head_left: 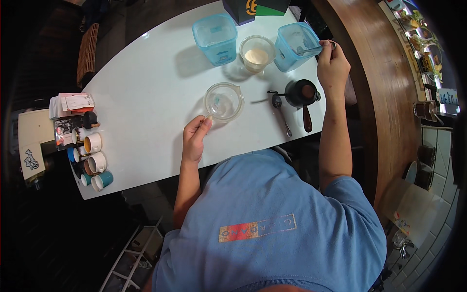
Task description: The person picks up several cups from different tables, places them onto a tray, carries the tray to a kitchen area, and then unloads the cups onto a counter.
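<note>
My left hand [194,138] is closed in a pinch on the handle side of a clear cup [224,102] with a pouring spout, which is over the white table. The cup looks see-through, with no contents I can make out. My right hand [334,70] grips the handle end of a metal spoon [311,50] at the far right. The spoon's other end reaches into an open light-blue plastic tub [288,61]; what lies in that tub is hard to see. Beside this tub is a clear round container [257,54] with pale, cream-coloured contents.
Another light-blue tub [215,41] and a dark box [255,9] occupy the far side of the white table [146,107]. A small black pot [296,92] with a wooden handle and a loose spoon [280,114] lie to the right. Several mugs [97,161] crowd the left edge.
</note>
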A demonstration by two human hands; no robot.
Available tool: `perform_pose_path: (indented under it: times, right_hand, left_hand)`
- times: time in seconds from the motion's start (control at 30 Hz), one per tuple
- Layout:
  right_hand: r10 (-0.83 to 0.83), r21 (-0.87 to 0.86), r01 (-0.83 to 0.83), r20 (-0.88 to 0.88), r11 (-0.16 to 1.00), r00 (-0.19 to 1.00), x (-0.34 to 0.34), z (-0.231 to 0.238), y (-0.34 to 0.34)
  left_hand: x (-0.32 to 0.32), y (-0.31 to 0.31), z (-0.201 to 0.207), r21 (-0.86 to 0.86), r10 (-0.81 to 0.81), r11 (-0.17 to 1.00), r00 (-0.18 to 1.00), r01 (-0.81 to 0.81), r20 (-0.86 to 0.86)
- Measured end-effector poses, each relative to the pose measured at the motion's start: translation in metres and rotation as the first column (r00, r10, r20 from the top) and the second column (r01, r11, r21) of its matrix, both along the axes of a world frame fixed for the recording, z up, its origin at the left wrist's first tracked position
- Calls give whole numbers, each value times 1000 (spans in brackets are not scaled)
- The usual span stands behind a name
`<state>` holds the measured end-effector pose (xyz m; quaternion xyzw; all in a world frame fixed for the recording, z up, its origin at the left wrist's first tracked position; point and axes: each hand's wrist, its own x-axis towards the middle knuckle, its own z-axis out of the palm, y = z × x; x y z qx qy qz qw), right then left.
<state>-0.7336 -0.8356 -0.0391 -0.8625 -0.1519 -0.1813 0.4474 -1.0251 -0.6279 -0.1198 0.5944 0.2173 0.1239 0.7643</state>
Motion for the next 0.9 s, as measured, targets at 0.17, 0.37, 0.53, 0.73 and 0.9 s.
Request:
perform_pose_path:
  times: [0.17, 0.37, 0.53, 0.73, 0.9]
  right_hand:
    - [-59, 105, 54, 41, 993, 997, -1, 7, -9]
    - [-98, 278, 52, 157, 959, 983, -2, 17, -25]
    - [-76, 416, 11, 139, 909, 987, -24, 42, -32]
    - [33, 580, -93, 114, 809, 993, -67, 52, -27]
    - [274, 571, -337, 196, 749, 941, -119, 7, -17]
  left_hand:
    - [7, -3, 8, 14, -5, 1000, 1000, 5, -6]
    - [14, -5, 12, 13, 7, 1000, 1000, -7, -5]
    - [24, -9, 19, -39, 35, 998, 995, -38, -91]
    - [38, -15, 30, -47, 1, 999, 989, -7, -146]
    - [37, -16, 30, -64, 15, 998, 993, -23, -120]
